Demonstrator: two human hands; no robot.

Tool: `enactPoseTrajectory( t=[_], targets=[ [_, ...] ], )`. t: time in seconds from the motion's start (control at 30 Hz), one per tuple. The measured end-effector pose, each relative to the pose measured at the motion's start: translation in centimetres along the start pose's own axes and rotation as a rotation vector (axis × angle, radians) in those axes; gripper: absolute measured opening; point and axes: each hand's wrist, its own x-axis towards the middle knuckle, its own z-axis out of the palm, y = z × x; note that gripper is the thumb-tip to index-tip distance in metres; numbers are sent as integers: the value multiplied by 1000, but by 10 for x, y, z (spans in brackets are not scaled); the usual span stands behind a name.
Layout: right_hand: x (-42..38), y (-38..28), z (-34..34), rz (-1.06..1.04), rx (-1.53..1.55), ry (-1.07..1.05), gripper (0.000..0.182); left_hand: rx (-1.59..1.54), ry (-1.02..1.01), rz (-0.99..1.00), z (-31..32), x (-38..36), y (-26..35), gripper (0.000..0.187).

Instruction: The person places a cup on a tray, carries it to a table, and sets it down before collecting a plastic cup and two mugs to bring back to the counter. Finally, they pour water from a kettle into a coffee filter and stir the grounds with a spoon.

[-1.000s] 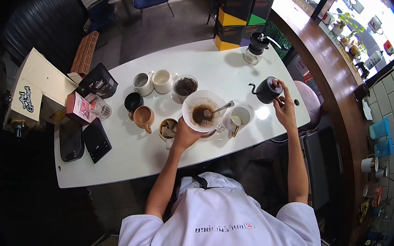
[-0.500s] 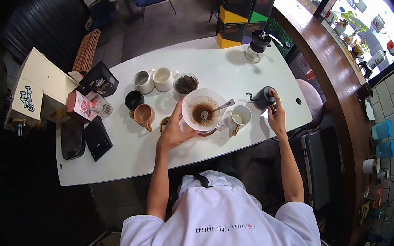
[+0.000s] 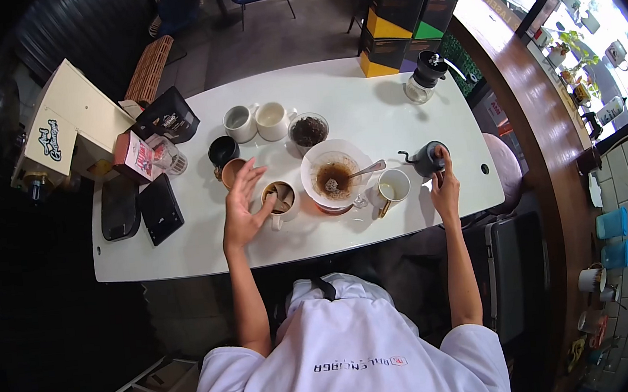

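Observation:
My left hand [image 3: 241, 213] has its fingers spread and holds nothing; it hovers between a terracotta cup [image 3: 231, 175], partly hidden by the fingers, and a white mug [image 3: 280, 217] with pale chunks inside. The thumb lies close to the mug's rim. To the right of that mug, a coffee dripper with a white paper filter [image 3: 348, 157] holds wet brown coffee, and a metal spoon [image 3: 368, 168] leans in it. A white cup [image 3: 394, 186] with pale liquid stands beside it. My right hand [image 3: 445, 190] is closed around the handle of a small dark gooseneck kettle [image 3: 426, 161].
Behind the dripper are a glass bowl of dark grounds [image 3: 308, 131] and two pale mugs [image 3: 272, 121]. A black cup [image 3: 223, 152], a tablet [image 3: 160, 211] and a cream machine [image 3: 62, 136] are left. A hand grinder [image 3: 427, 75] and stacked boxes [image 3: 397, 21] stand at the back right.
My left hand has let go of the dripper and moved left, with its fingers spread, uncovering the white mug. My right hand stays on the kettle. The view has shifted slightly.

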Motion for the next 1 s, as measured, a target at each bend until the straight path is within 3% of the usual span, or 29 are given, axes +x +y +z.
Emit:
enactPoseTrajectory(
  t=[0.07, 0.13, 0.2, 0.33, 0.43, 0.53, 0.73, 0.83, 1.0],
  targets=[
    [0, -9, -5, -66, -45, 20, 74, 9, 54, 10, -9, -8, -1, 76],
    [-2, -34, -17, 165, -368, -20, 74, 57, 123, -14, -16, -16, -5, 76],
    [-3, -53, -23, 80, -420, 59, 67, 62, 120, -27, -17, -23, -8, 77],
    [4, -100, -32, -110, -121, 57, 52, 93, 95, -75, -4, -31, -10, 79],
    [3, -137, -31, -233, 208, -323, 55, 108, 75, -21, 8, -29, -13, 82],
    [3, -148, -14, -245, 403, -496, 68, 124, 1, 19, 24, -24, -8, 83],
    [1, -153, 17, -231, 483, -584, 86, 200, -139, 13, 56, -13, 2, 83],
    [0, -166, 11, -193, 413, -659, 89, 214, -121, 36, 66, -9, -2, 74],
    [-13, -147, 20, -194, 510, -680, 88, 286, -149, -24, 69, -4, 3, 74]
  ],
)
